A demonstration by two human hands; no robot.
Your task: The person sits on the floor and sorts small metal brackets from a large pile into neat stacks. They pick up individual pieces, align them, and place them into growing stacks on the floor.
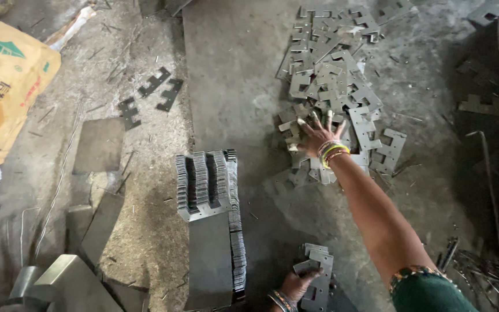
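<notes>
Fingers of right hand [317, 137] splayed over loose plates [333, 75].

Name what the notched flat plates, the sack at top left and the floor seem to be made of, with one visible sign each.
Notched plates: probably sheet steel, dull grey, thin with sharp stamped edges; the neat stack looks the same. Sack: likely woven plastic or coated paper, tan, creased and printed. Floor: seemingly concrete, grey, rough, dusty. The right hand rests on the plates; the left hand holds a few.

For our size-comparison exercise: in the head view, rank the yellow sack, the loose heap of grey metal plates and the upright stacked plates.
1. Loose heap of grey metal plates
2. Yellow sack, partly cropped, so unsure
3. Upright stacked plates
</notes>
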